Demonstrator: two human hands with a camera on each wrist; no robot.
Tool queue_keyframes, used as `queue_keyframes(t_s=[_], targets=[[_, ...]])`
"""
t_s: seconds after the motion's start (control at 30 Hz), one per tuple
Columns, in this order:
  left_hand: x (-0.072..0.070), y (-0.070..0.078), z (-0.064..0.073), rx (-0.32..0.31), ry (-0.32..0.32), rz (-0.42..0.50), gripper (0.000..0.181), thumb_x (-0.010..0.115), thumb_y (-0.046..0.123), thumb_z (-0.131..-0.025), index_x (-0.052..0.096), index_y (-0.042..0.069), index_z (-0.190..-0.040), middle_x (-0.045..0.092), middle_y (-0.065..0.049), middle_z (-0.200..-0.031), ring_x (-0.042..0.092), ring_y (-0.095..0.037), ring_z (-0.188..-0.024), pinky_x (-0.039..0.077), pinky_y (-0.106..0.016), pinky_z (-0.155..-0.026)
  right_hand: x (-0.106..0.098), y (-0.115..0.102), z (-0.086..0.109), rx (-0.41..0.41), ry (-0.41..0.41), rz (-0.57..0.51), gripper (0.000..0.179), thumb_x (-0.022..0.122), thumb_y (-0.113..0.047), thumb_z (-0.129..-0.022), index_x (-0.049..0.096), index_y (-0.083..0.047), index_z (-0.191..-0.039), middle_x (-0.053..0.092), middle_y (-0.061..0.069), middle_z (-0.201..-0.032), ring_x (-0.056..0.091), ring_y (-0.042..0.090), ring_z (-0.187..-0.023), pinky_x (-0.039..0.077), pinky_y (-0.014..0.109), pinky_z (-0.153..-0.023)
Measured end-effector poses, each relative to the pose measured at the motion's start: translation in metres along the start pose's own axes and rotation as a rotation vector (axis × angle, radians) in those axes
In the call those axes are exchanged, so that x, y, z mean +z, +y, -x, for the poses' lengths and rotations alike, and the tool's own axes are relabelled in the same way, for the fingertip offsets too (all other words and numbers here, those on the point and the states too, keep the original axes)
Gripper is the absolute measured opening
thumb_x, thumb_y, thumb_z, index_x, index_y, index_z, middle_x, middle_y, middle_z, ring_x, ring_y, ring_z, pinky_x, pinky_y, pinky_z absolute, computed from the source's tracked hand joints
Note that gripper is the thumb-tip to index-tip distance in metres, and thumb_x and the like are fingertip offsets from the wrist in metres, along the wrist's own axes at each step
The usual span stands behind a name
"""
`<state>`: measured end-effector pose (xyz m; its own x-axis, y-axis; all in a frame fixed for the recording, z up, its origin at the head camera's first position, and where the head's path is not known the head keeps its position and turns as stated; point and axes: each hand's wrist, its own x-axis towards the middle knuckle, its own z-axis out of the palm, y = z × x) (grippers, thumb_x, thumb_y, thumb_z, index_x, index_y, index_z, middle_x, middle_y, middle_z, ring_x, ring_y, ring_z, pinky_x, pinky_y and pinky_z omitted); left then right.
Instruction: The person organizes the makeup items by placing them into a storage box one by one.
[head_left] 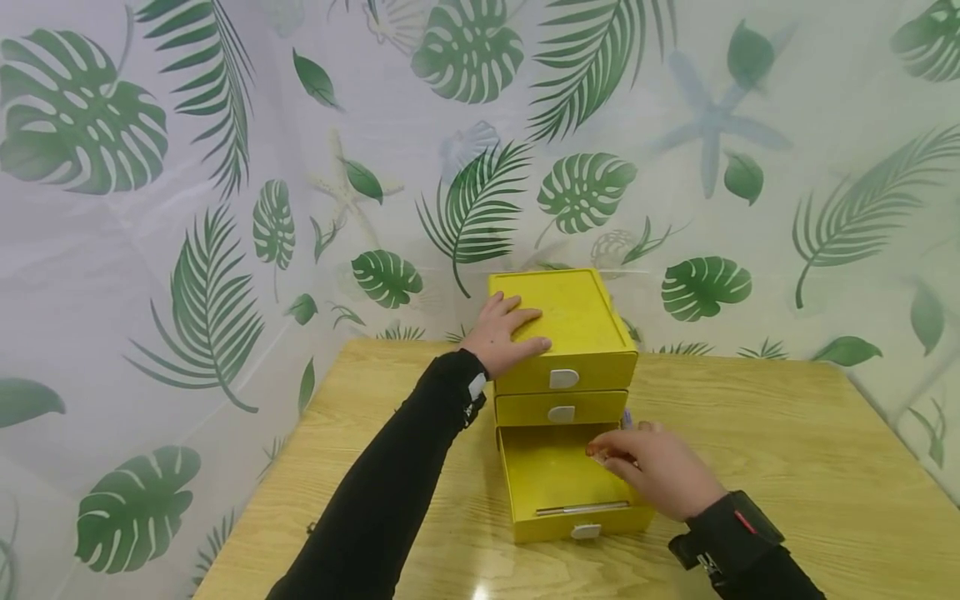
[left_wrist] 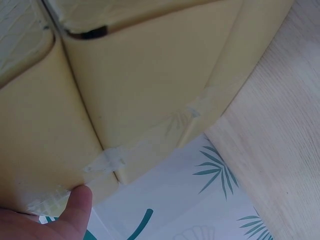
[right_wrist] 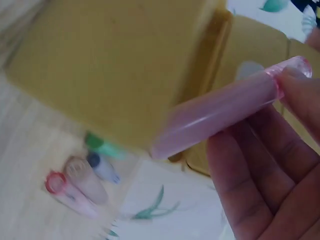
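Note:
A yellow drawer unit stands on the table with its bottom drawer pulled out and the two above it pushed in. My left hand rests on the left edge of its top, fingers spread; in the left wrist view a fingertip touches the yellow casing. Over the right side of the drawer, my right hand pinches a small pink tube by its clear end between thumb and fingers. A thin silver stick lies along the drawer's front inside.
Beyond the drawer, the right wrist view shows small tubes on the table: one with a red ring-shaped end, a pale one, a dark-capped one and a green one. A leaf-patterned sheet hangs behind the table.

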<state>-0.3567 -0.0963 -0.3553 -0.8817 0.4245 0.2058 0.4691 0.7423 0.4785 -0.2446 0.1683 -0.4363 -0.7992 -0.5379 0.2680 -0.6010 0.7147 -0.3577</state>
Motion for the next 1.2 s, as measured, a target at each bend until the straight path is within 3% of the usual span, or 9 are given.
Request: queue_keyframes(t_s=[0.17, 0.23, 0.43, 0.53, 0.83, 1.2], targets=[[0.0, 0.0, 0.0, -0.001, 0.001, 0.008, 0.059, 0.054, 0.052, -0.09, 0.046, 0.022, -0.141, 0.025, -0.009, -0.153, 0.003, -0.026, -0.139, 0.02, -0.054, -0.111, 0.017, -0.001, -0.004, -0.015, -0.043, 0.048, 0.021, 0.07, -0.021, -0.087, 0.069, -0.028, -0.106, 0.068, -0.016, -0.092, 0.056, -0.003, -0.076, 0.05, 0.036, -0.073], [-0.001, 0.0, 0.001, 0.001, 0.005, 0.01, 0.059, 0.054, 0.052, -0.091, 0.046, 0.022, -0.141, 0.025, -0.009, -0.153, 0.003, -0.026, -0.139, 0.021, -0.054, -0.111, 0.024, 0.0, -0.006, -0.027, -0.047, 0.084, 0.018, 0.07, -0.023, -0.086, 0.07, -0.028, -0.103, 0.068, -0.015, -0.092, 0.058, -0.002, -0.078, 0.055, 0.032, -0.066], [-0.001, -0.001, 0.0, 0.0, 0.007, 0.01, 0.06, 0.054, 0.053, -0.09, 0.047, 0.022, -0.141, 0.025, -0.009, -0.153, 0.003, -0.025, -0.139, 0.02, -0.054, -0.111, 0.039, 0.002, -0.011, -0.082, -0.054, 0.152, 0.01, 0.071, -0.027, -0.085, 0.071, -0.03, -0.094, 0.068, -0.016, -0.087, 0.057, -0.001, -0.075, 0.048, 0.03, -0.064], [-0.001, -0.001, 0.0, 0.001, 0.007, 0.009, 0.06, 0.054, 0.053, -0.09, 0.047, 0.022, -0.141, 0.025, -0.009, -0.153, 0.003, -0.025, -0.139, 0.02, -0.054, -0.111, 0.045, 0.003, -0.014, -0.095, -0.076, 0.165, 0.01, 0.072, -0.026, -0.083, 0.071, -0.028, -0.093, 0.068, -0.013, -0.088, 0.058, 0.002, -0.076, 0.05, 0.03, -0.063], [-0.001, -0.002, 0.001, 0.003, 0.009, 0.017, 0.059, 0.054, 0.053, -0.09, 0.046, 0.022, -0.141, 0.025, -0.009, -0.153, 0.002, -0.025, -0.139, 0.019, -0.053, -0.112, 0.048, 0.003, -0.018, -0.08, -0.164, 0.132, 0.009, 0.071, -0.023, -0.084, 0.071, -0.027, -0.092, 0.064, -0.011, -0.085, 0.054, 0.002, -0.071, 0.05, 0.03, -0.058], [0.0, -0.001, 0.0, -0.006, 0.012, 0.022, 0.059, 0.054, 0.054, -0.09, 0.047, 0.023, -0.14, 0.025, -0.008, -0.153, 0.002, -0.023, -0.139, 0.019, -0.054, -0.112, 0.047, 0.003, -0.017, -0.065, -0.185, 0.109, 0.007, 0.071, -0.021, -0.085, 0.071, -0.026, -0.089, 0.061, -0.012, -0.081, 0.05, 0.001, -0.066, 0.047, 0.029, -0.056]])
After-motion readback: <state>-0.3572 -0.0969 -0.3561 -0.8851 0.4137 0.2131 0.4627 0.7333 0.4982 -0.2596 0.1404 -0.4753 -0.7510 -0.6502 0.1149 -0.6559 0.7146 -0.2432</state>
